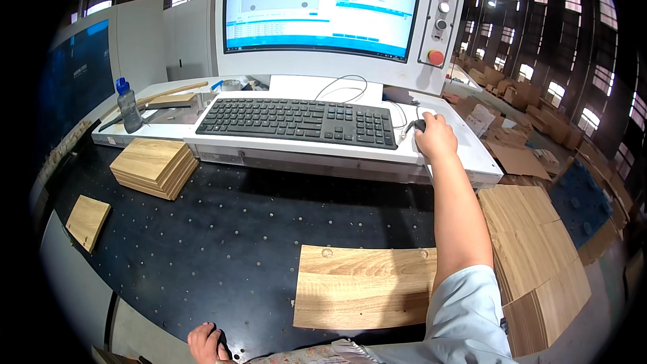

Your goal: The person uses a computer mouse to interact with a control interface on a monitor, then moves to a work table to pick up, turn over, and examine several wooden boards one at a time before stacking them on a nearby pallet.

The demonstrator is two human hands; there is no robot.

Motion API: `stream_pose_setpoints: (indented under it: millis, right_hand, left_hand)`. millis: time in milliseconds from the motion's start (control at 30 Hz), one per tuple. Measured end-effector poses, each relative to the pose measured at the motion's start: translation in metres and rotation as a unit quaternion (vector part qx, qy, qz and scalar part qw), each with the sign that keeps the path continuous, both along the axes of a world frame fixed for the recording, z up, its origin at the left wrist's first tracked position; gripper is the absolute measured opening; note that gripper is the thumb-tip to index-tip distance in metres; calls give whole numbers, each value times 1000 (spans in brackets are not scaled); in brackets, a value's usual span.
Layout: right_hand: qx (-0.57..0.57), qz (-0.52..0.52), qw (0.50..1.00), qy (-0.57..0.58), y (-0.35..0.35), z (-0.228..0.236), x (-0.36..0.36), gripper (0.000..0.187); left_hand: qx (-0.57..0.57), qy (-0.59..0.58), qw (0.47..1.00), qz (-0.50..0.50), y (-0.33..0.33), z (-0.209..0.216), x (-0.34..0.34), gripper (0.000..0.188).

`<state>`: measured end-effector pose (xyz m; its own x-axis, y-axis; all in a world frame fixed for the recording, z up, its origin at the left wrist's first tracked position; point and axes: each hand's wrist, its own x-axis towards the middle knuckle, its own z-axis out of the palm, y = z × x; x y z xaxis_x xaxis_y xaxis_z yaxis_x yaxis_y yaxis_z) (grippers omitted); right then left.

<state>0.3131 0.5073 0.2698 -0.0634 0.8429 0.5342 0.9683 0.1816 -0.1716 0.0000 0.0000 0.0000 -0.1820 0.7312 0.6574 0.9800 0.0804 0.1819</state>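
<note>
My right hand (438, 138) reaches out over the white console shelf and closes around a black computer mouse (419, 125), most of which the fingers hide. Beside it lies a black keyboard (296, 121). Low in the picture, my left hand (205, 343) is at the near edge of the black table (236, 263). Its fingers curl against something dark that I cannot make out. A wood-grain panel (364, 290) with two round recesses along its far edge lies flat under my right forearm, which covers its right end.
A lit monitor (317, 7) stands behind the keyboard, with a red button (435, 58) at its right. A stack of small wood-grain boards (153, 167) and a single board (88, 222) lie on the left. Larger panels (532, 243) are stacked at right. A bottle (129, 108) stands on the shelf.
</note>
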Motion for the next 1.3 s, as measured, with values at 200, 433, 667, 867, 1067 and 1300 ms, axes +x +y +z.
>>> stream_pose_setpoints:
  millis: [200, 433, 667, 867, 1067, 1300]
  right_hand:
    - [5, 0, 1000, 4, 1, 3, -3, 43]
    - [-5, 4, 1000, -4, -3, 4, -3, 40]
    - [-9, 1, 1000, -4, -2, 2, -2, 34]
    - [-13, -4, 1000, -13, -3, 3, -2, 33]
    - [-15, -1, 1000, -12, -3, 3, -2, 32]
    - [-5, -1, 1000, -10, -1, 2, -1, 32]
  left_hand:
    - [11, 12, 1000, -1, 4, 2, -5, 29]
    - [19, 11, 1000, 4, 3, -4, -4, 28]
    - [8, 8, 1000, 6, 1, -1, -2, 27]
    - [15, 10, 1000, 2, 1, -4, -2, 27]
    - [4, 11, 1000, -5, -1, -4, -3, 27]
    - [-3, -1, 1000, -9, -1, 1, 0, 28]
